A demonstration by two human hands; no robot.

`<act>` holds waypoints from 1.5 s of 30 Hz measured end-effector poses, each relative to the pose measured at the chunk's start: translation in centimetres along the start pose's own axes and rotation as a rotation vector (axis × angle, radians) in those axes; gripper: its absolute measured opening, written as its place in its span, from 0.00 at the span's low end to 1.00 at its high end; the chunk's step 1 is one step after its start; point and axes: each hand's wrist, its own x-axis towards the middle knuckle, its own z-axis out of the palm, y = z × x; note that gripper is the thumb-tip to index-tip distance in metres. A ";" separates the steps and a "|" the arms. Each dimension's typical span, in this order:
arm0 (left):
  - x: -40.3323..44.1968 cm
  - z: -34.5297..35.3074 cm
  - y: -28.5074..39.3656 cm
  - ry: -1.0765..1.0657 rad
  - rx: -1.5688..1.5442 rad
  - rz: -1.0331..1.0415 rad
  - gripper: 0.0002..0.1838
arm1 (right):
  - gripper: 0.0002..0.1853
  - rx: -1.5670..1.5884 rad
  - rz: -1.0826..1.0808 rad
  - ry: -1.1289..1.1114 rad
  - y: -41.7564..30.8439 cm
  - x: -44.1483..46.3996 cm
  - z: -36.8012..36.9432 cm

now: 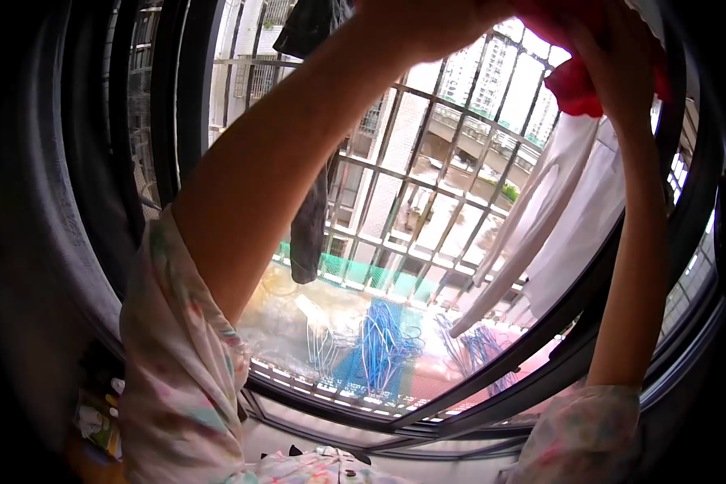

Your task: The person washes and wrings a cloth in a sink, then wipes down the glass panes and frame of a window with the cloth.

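Red cloth [574, 90] was up at the top edge, R of ctr, bunched, so no clear long axis. Right hand [619, 68] was the nearer one, right on it: partly closed, w/ cloth btwn thumb & fingers & more showing either side; fingertips n/a, cut off by the frame. Right arm [641, 266] rose nearly straight beneath. Left hand [452, 20] was also at the top edge, w/ the cloth off to its R; left arm [274, 145] slanted up across the view. Its fingers were out of frame, so can't tell how far open or if it had hold of anything. White garment [585, 210] hung just below the cloth, long axis running down & L. Dark garment [308, 234] hung farther L, partly hidden by the left arm. Beyond: blue wires [383, 339] low down, window bars [434, 98], then bldgs [496, 68] outside.
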 end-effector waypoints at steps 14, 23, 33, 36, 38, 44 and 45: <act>-35.7 -15.0 6.3 -0.152 -0.275 -0.988 0.36 | 0.20 0.477 -0.196 -0.329 -29.2 -17.6 -0.5; -33.2 -13.5 20.9 -0.450 -0.483 -1.062 0.39 | 0.20 0.393 -0.103 -0.455 -15.8 -26.9 -11.5; -34.1 -12.5 29.0 -0.511 -0.366 -0.275 0.15 | 0.39 0.049 0.354 -0.455 -18.3 -45.3 -18.9; -41.4 -17.0 29.3 -0.691 -0.577 -0.192 0.14 | 0.51 0.165 0.654 -0.674 -24.9 -52.1 -22.9; -45.9 -19.8 29.2 -0.767 -0.624 -0.194 0.15 | 0.55 0.255 0.871 -0.792 -28.4 -53.9 -25.2; -45.3 -21.3 26.0 -0.758 -0.606 -0.280 0.16 | 0.50 0.306 1.101 -0.776 -30.8 -47.8 -24.1; -44.6 -20.7 25.1 -0.698 -0.578 -0.299 0.18 | 0.47 0.283 1.050 -0.769 -30.3 -45.3 -23.0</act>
